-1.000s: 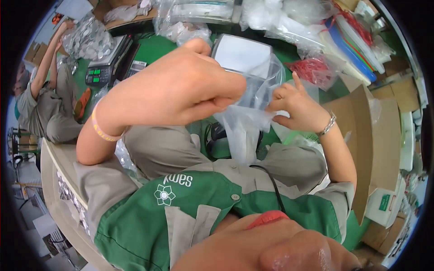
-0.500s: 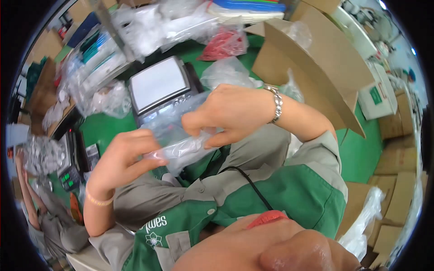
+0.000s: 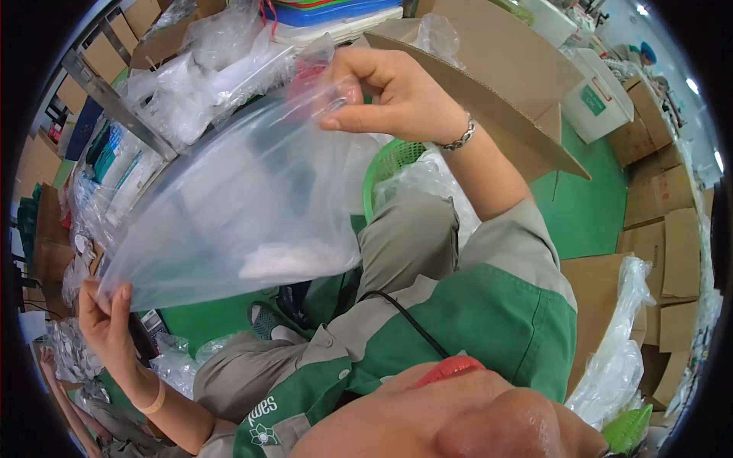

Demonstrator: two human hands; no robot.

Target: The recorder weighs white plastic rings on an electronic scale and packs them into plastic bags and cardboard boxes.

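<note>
A large clear plastic bag [image 3: 221, 198] is stretched out between my two hands. My left hand [image 3: 107, 317] pinches its lower left corner. At the upper right, my right hand [image 3: 385, 95] grips the bag's other end between thumb and fingers. A bunched whitish lump [image 3: 298, 261] shows at the bag's lower part; what it is I cannot make out. Behind the bag, the scale seen earlier is hidden.
A green basket [image 3: 376, 172] with clear plastic stands beyond my knee. Open cardboard box [image 3: 489, 84] at the upper right; stacked cartons [image 3: 649, 259] along the right. Clear plastic packs [image 3: 183, 99] lie at the back left. Another person's arm [image 3: 65, 404] shows at the lower left.
My hands have moved far apart, the left down and outward, the right up. The folded plastic between them is now spread out wide. The green basket has come into sight.
</note>
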